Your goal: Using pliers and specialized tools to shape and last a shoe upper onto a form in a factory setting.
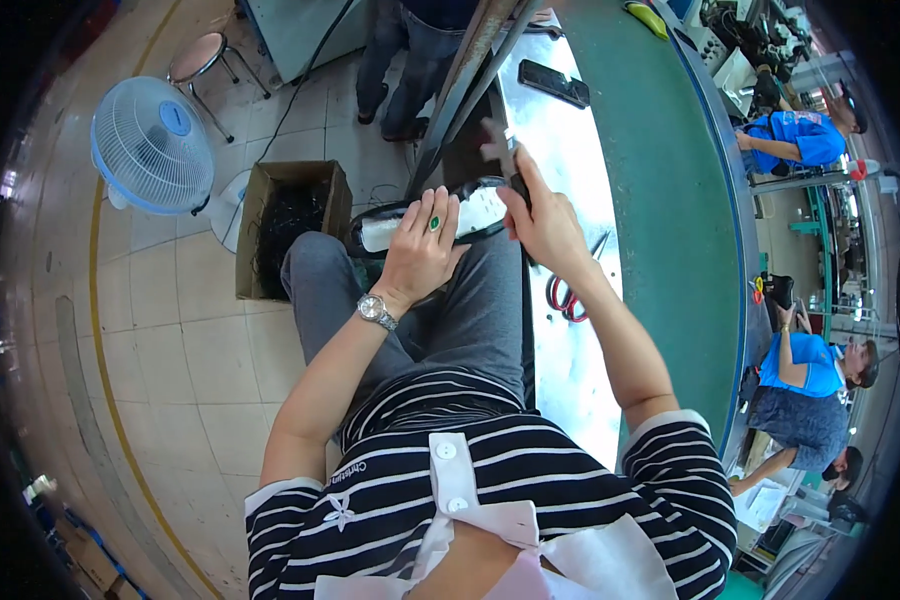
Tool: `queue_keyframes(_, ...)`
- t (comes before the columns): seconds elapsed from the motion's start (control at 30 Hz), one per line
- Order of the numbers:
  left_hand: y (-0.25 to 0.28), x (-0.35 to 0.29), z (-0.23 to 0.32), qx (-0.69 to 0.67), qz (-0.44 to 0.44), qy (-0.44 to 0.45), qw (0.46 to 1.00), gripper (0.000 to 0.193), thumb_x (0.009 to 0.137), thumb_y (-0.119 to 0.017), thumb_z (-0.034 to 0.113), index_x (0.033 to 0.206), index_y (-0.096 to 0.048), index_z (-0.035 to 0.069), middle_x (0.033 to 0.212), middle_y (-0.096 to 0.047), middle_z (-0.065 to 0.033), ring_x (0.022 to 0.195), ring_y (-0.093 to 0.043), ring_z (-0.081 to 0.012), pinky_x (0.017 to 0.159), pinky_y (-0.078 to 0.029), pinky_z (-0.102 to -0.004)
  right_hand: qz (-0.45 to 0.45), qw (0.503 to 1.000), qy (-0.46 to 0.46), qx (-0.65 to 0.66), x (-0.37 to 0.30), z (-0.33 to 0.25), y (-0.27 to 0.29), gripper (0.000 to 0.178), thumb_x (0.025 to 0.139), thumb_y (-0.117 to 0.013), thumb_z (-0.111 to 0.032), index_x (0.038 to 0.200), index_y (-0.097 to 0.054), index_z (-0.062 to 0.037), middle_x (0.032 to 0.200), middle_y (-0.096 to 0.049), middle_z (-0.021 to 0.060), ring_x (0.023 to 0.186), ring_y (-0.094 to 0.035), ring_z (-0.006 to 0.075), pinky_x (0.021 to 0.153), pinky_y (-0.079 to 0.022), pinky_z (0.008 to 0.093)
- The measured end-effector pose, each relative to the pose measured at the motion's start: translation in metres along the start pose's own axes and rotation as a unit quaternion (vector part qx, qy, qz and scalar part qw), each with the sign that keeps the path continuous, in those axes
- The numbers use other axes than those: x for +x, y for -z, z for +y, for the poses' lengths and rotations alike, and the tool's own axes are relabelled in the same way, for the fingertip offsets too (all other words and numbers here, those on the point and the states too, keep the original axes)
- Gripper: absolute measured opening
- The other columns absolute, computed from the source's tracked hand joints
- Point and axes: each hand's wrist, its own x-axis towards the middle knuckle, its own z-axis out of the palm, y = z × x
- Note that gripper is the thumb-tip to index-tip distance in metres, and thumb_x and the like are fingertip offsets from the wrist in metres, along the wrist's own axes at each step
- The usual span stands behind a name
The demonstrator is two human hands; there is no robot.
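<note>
Across my lap lies a dark shoe (482,209) with its pale underside facing up. My left hand (422,245), with a ring and a wristwatch, holds it, fingers laid across the middle of the underside and the thumb to the side. My right hand (548,222) is closed round the handle of a hammer (494,146), raised just above the far right end of the shoe. The hammer's head is smeared by motion. Beside my right forearm, red-handled scissors (564,300) rest on the shiny metal worktop (575,360).
A cardboard box (249,235) with dark scraps stands left of my knees, near a fan (153,145) and a stool (198,57). A phone (553,83) lies on the worktop. Rightward runs a green belt (670,200); co-workers (795,140) are beyond. Someone stands ahead (400,60) by a metal post (465,85).
</note>
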Motion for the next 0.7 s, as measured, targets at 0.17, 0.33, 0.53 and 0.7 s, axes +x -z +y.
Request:
queue_keyframes(0.17, -0.003, 0.001, -0.001, -0.005, -0.005, 0.006, 1.000, 0.067, 0.073, -0.074, 0.026, 0.126, -0.052, -0.008, 0.130, -0.053, -0.0238, 0.120, -0.051, -0.0347, 0.102, -0.039, -0.0415, -0.099, 0.991, 0.011, -0.089, 0.007, 0.018, 0.005, 0.061, 0.090, -0.056, -0.021, 0.144, -0.028, -0.0152, 0.083, -0.064, 0.0287, 0.078, -0.061, 0.0485, 0.071, -0.047, 0.0553)
queue_keyframes(0.33, -0.002, 0.003, 0.004, -0.004, -0.007, 0.014, 1.000, 0.067, 0.073, -0.074, 0.025, 0.127, -0.052, -0.008, 0.131, -0.052, -0.0236, 0.120, -0.051, -0.0344, 0.103, -0.039, -0.0412, -0.005, 0.999, 0.005, -0.043, 0.004, 0.013, -0.012, 0.055, 0.091, -0.054, -0.018, 0.141, -0.034, -0.0095, 0.075, -0.065, 0.0266, 0.071, -0.062, 0.0473, 0.069, -0.049, 0.0512)
queue_keyframes(0.53, -0.004, 0.003, 0.005, -0.003, -0.009, 0.022, 1.000, 0.068, 0.072, -0.075, 0.026, 0.127, -0.052, -0.008, 0.131, -0.052, -0.0232, 0.121, -0.050, -0.0341, 0.103, -0.038, -0.0414, 0.015, 1.000, -0.019, 0.003, 0.005, 0.019, -0.008, 0.052, 0.095, -0.051, -0.020, 0.142, -0.034, -0.0078, 0.063, -0.063, 0.0094, 0.052, -0.064, 0.0203, 0.057, -0.051, 0.0348)
queue_keyframes(0.7, -0.003, -0.001, 0.004, -0.011, -0.007, 0.040, 0.999, 0.067, 0.072, -0.075, 0.023, 0.127, -0.051, -0.007, 0.133, -0.051, -0.0225, 0.123, -0.048, -0.0345, 0.104, -0.038, -0.0420, -0.115, 0.993, -0.028, 0.014, 0.004, -0.006, 0.016, 0.063, 0.091, -0.054, -0.018, 0.146, -0.024, -0.0129, 0.083, -0.066, 0.0263, 0.074, -0.064, 0.0451, 0.072, -0.050, 0.0495)
